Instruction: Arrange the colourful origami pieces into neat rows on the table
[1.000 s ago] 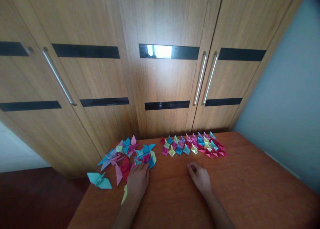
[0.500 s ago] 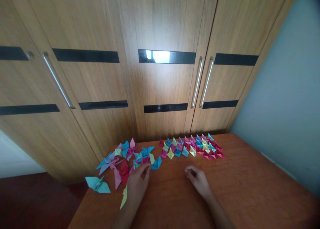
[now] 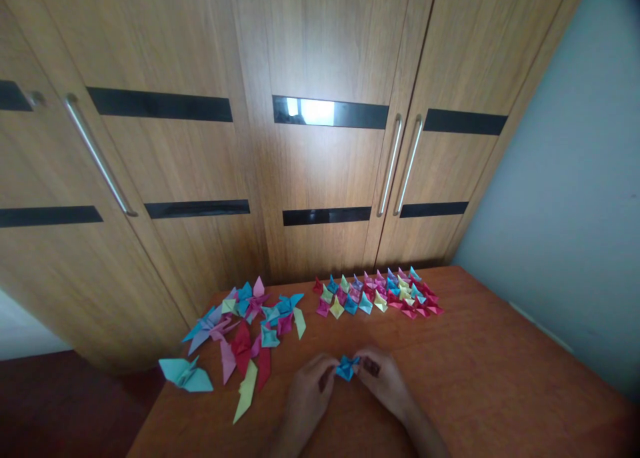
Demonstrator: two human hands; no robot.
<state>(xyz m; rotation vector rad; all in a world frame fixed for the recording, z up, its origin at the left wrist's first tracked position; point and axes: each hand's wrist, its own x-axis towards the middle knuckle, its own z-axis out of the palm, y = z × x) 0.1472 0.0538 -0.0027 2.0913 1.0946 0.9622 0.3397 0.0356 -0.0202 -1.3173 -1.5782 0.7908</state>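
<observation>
The counter (image 3: pixel 490 378) ends at its far edge against the wardrobe (image 3: pixel 325 165), toward twelve o'clock; its left edge slants down toward seven. A broad wooden stretch runs from two to five o'clock of the blue folded paper (image 3: pixel 345 369), which sits between the two hands. Small folded papers (image 3: pixel 365 303) stand in rows from twelve to two; a loose spread of larger ones, with a red folded paper (image 3: pixel 241 346), lies around ten. The blue piece's longest spread runs roughly nine to three. The left hand (image 3: pixel 313 385) pinches its nine-o'clock tip, fingers drawn together; the right hand (image 3: pixel 383 381), fingers curled, pinches its three-o'clock tip.
</observation>
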